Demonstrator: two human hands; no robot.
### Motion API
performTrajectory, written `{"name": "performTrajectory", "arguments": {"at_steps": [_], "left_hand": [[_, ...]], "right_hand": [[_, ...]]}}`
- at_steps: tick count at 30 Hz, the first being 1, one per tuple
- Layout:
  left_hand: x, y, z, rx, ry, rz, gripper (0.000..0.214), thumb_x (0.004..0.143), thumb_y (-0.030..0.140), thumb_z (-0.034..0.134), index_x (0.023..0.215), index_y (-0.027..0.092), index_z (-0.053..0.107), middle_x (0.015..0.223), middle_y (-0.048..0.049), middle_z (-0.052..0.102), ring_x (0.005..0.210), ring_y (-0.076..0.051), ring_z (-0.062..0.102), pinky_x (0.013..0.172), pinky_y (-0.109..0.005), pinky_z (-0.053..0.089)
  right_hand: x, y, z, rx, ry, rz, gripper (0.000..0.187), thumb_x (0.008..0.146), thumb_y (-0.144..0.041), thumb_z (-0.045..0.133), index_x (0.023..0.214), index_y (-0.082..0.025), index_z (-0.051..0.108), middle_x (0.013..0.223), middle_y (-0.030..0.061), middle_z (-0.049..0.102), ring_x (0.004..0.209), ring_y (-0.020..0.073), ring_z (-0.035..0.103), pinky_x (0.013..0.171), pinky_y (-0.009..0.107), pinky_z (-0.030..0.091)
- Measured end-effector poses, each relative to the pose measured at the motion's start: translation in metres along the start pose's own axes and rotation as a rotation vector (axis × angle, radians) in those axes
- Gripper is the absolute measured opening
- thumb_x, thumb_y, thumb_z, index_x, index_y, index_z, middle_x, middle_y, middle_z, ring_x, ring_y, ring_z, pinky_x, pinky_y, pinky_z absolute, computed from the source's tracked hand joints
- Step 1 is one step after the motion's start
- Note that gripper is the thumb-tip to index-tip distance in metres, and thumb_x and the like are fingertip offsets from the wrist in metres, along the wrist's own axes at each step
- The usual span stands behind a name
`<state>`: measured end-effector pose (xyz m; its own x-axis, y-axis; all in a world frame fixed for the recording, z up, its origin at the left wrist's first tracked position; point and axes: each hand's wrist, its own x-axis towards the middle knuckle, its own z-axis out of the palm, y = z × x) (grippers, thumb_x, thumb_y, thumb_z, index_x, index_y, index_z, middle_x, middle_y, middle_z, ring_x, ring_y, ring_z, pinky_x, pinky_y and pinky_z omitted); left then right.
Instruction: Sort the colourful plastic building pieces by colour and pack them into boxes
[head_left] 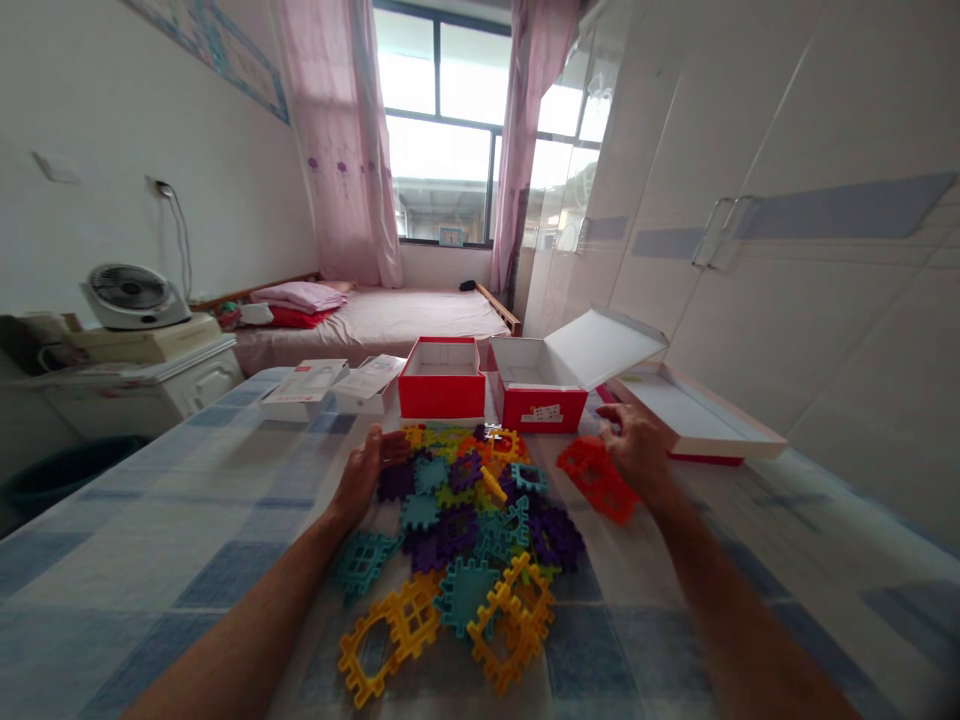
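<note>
A heap of interlocking plastic building panels in purple, teal, yellow, lime and orange lies in the middle of the table, with a purple panel [456, 530] near its centre. My left hand [363, 478] rests at the heap's left edge, fingers stretched toward the pieces. On the right, my right hand [634, 445] hovers over or touches red panels [596, 480]; its fingers are apart and slightly bent, and I see no piece between them. Closer to me are joined yellow panels [397, 625], another yellow group [514, 625] and a teal window panel [365, 562].
Behind the heap stand a red box [442, 397] and a second red box [540, 408] with its white lid raised. A shallow open box [694, 415] sits at right. Two white boxes, one here [304, 390], lie at back left. The checked cloth [187, 560] covers the table.
</note>
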<state>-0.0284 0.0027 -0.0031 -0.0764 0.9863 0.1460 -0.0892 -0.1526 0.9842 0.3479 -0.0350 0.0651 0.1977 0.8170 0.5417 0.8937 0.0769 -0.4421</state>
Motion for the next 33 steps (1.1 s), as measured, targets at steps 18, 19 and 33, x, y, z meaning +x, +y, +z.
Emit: {"name": "performTrajectory", "arguments": {"at_steps": [18,19,33], "left_hand": [[-0.006,0.011,0.008,-0.045,0.038,0.005,0.068,0.068,0.074,0.047,0.083,0.01,0.067,0.083,-0.0133,0.071,0.082,-0.027,0.066,0.077,-0.04,0.051],[-0.006,0.011,0.009,-0.048,0.04,0.003,0.067,0.068,0.073,0.047,0.082,0.011,0.067,0.083,-0.0131,0.071,0.082,-0.027,0.066,0.077,-0.04,0.051],[-0.006,0.011,0.009,-0.025,0.037,-0.001,0.068,0.071,0.073,0.044,0.086,0.01,0.067,0.08,-0.0127,0.07,0.08,-0.027,0.066,0.078,-0.04,0.051]], "right_hand": [[0.0,-0.084,0.078,0.014,-0.434,0.11,0.029,0.071,-0.045,0.06,0.075,-0.017,0.066,0.068,0.0084,0.067,0.078,0.0249,0.064,0.063,0.028,0.044],[-0.001,-0.083,0.079,0.053,-0.443,0.098,0.026,0.07,-0.042,0.061,0.076,-0.017,0.065,0.067,0.0061,0.066,0.076,0.0235,0.064,0.061,0.026,0.044],[-0.011,-0.078,0.059,0.454,-0.526,-0.062,0.041,0.074,-0.037,0.052,0.108,-0.015,0.057,0.106,0.0079,0.064,0.096,0.0198,0.059,0.083,0.029,0.045]]}}
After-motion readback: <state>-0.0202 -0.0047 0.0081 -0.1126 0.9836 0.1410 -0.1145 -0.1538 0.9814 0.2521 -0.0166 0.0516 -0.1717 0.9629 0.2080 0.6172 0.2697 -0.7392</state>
